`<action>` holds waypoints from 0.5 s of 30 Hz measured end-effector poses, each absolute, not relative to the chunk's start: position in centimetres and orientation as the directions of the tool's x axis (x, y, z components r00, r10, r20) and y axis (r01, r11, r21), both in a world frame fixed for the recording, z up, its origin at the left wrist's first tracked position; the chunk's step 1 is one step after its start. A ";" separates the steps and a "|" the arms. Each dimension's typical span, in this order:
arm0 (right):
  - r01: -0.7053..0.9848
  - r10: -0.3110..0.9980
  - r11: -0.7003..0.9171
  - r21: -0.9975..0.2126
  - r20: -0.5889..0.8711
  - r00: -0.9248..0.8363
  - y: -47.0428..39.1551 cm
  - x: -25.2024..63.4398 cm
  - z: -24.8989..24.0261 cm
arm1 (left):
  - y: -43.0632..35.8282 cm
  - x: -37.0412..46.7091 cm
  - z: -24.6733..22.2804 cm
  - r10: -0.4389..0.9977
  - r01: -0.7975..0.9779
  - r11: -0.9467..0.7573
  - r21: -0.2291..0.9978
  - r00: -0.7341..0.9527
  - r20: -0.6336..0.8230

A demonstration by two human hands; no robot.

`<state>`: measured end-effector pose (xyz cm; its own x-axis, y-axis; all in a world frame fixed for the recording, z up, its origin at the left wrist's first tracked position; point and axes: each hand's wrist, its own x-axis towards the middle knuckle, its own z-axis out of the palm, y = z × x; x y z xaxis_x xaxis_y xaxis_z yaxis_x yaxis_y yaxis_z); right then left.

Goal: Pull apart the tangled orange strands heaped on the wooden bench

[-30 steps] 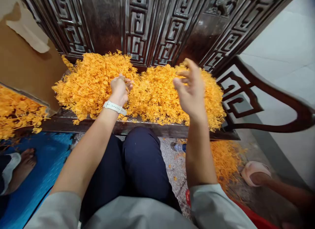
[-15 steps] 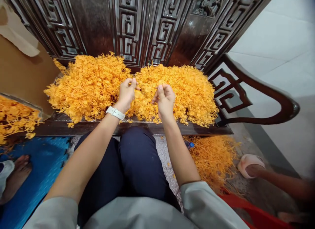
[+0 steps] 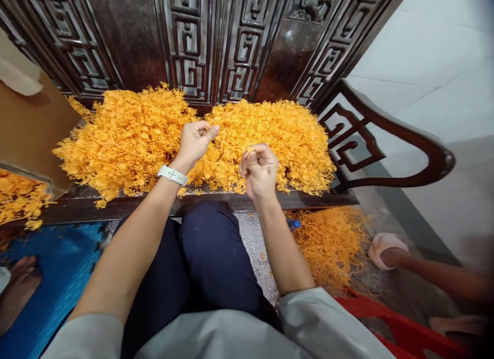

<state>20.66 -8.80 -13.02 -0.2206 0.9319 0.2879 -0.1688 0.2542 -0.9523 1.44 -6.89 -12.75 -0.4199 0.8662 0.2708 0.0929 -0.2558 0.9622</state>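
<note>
The bottle [image 3: 294,223] under the bench [image 3: 309,199] is mostly hidden, with little more than its blue cap showing beside the right forearm. A red plastic object [image 3: 401,328] at the near right is cut off by the frame and partly covered by the sleeve. The cardboard box [image 3: 31,132] runs out of view at the left, as does more orange material [image 3: 19,197] beyond it. On the blue mat [image 3: 62,266], a bare foot [image 3: 19,287] is only partly in view.

The left hand [image 3: 193,144] has thumb and forefinger pressed together, the other fingers curled; whether a strand lies between the tips cannot be told against the orange behind. The right hand [image 3: 260,176] is closed, pinching a small orange piece [image 3: 250,149] between thumb and forefinger, its shape hard to make out. The hands are near each other but apart.

Two heaps of orange stringy material sit on the bench, the left heap [image 3: 119,143] and the right heap [image 3: 285,138], meeting behind the hands. Another orange pile [image 3: 328,246] lies on the floor at the right, near a pink slipper [image 3: 386,250].
</note>
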 end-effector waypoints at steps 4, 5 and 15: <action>-0.244 0.914 0.246 -0.938 0.309 -0.263 -9.8 20.8 -14.6 | -5.9 2.3 -13.6 0.824 0.111 -0.322 0.940 -0.457 0.336; -0.268 0.908 0.251 -0.930 0.322 -0.267 -9.8 20.9 -15.0 | -5.7 2.6 -13.8 0.821 0.124 -0.331 0.935 -0.451 0.350; -0.431 0.821 0.403 -0.807 0.527 -0.218 -10.4 26.1 -10.2 | -4.7 -1.4 -13.3 0.742 -0.069 -0.218 0.974 -0.659 0.120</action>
